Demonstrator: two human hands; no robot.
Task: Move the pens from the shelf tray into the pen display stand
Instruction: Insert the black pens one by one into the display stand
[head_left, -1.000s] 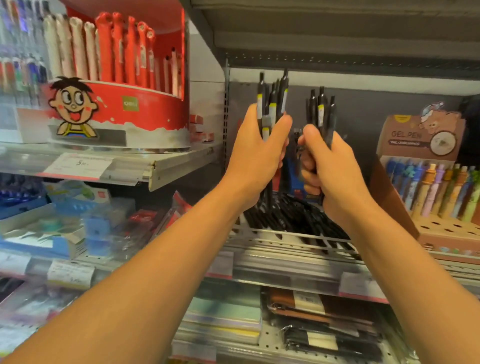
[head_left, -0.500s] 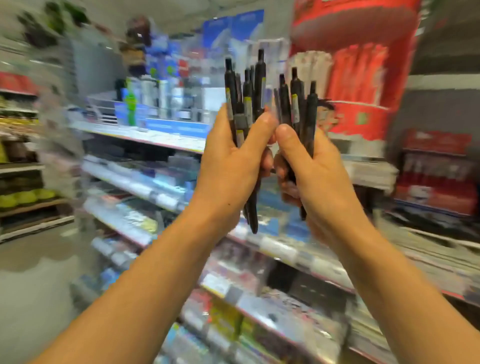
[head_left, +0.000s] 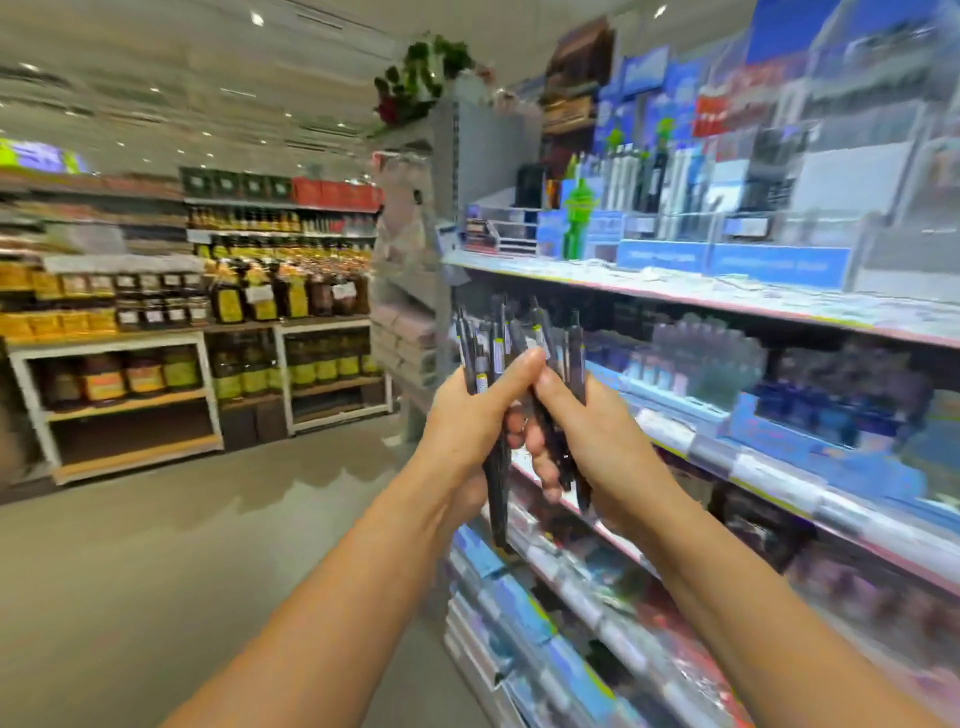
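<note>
Both hands are raised together before the chest, carrying black pens (head_left: 511, 364) upright. The left hand (head_left: 467, 421) has its fingers curled tight around one bundle; the right hand (head_left: 597, 441) is wrapped around a second, the two bundles now touching. A second ago the pens were held directly above the shelf tray; the view has since swung left, and the tray is out of sight. Right of the pens run stationery shelves (head_left: 727, 306); beyond them, an aisle of jars (head_left: 244, 301). No pen display stand identifiable. Judgement: transport under way, none deposited.
</note>
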